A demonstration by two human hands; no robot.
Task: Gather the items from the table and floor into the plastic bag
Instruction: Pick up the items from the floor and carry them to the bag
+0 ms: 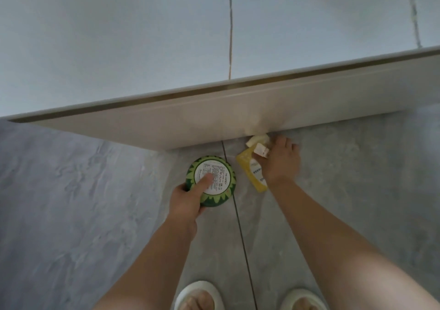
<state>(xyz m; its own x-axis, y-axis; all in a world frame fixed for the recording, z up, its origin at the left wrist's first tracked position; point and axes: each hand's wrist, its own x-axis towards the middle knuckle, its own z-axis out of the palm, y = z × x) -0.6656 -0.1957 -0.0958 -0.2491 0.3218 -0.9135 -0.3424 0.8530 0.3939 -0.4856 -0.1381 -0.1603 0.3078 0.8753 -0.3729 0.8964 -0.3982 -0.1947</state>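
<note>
Bare forearms with no sleeves, bare hands [188, 200], and pale white open-toed slippers [198, 295] on both feet.

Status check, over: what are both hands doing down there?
Left hand gripping green tin. Right hand on yellow packet, floor level. Plastic bag not in view. Table edge close overhead.

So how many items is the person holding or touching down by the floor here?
3. The green tin is in the left hand. The yellow packet and a small white item sit under the right hand, which may hide more.
</note>
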